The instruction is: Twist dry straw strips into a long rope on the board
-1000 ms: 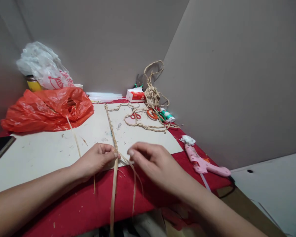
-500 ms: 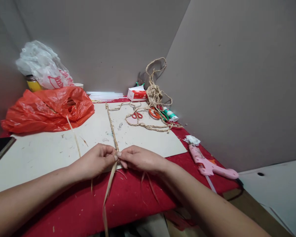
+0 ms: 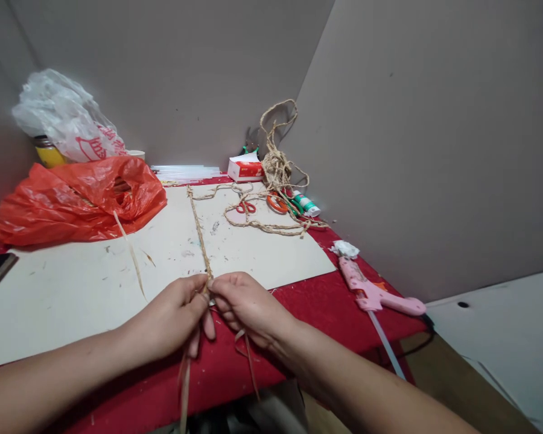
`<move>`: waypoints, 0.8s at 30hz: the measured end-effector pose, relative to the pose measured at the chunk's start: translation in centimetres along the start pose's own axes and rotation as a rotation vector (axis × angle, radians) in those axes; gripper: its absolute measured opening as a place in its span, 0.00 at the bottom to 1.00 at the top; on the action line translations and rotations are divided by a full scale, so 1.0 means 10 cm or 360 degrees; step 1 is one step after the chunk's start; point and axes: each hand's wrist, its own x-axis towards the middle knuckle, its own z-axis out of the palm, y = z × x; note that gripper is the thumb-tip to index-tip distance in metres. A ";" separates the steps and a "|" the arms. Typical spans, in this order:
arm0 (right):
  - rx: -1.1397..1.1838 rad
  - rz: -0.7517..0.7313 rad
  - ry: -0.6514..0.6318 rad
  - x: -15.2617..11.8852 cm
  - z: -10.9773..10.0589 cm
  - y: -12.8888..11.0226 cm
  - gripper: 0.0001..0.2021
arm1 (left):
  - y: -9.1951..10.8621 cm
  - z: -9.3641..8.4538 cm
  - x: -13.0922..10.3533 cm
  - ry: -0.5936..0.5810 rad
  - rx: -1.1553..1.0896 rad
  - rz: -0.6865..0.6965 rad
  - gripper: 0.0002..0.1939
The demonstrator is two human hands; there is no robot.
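A braided straw cord [image 3: 200, 235] runs down the white board [image 3: 163, 262] to my two hands at its front edge. My left hand [image 3: 178, 313] pinches the cord's lower end between thumb and index finger, its other fingers curled below. Right against it, my right hand [image 3: 244, 304] is closed on the same end from the other side. Loose straw strands [image 3: 185, 392] hang below the left hand over the red cloth [image 3: 136, 398]. Thinner strands [image 3: 251, 364] dangle under the right hand. The exact grip point is partly hidden by the fingers.
At the left lies a red plastic bag [image 3: 72, 205], a straw strip sticking out. Behind it is a white plastic bag [image 3: 63, 114]. A cord bundle [image 3: 278, 169], small red box [image 3: 245, 167] and red-handled scissors [image 3: 245, 207] sit at the back. A pink glue gun [image 3: 371, 292] lies at the right edge.
The left fingers have opened downward a little below the pinch, and the hanging strands have shifted left. Strands now hang closer under the right hand. The whole view has shifted slightly.
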 end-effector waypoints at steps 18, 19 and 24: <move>0.0175 0.0041 -0.0213 0.00 -0.14 -0.02 0.10 | -0.02 -0.16 0.19 0.0156 -0.0522 0.0049 0.10; 0.0153 0.0043 -0.0232 0.00 -0.14 -0.02 0.10 | -0.02 -0.14 0.19 0.0106 -0.0554 0.0003 0.08; -0.0041 0.0012 -0.0296 0.00 -0.22 -0.04 0.10 | -0.02 -0.17 0.18 0.0025 -0.0310 -0.0053 0.10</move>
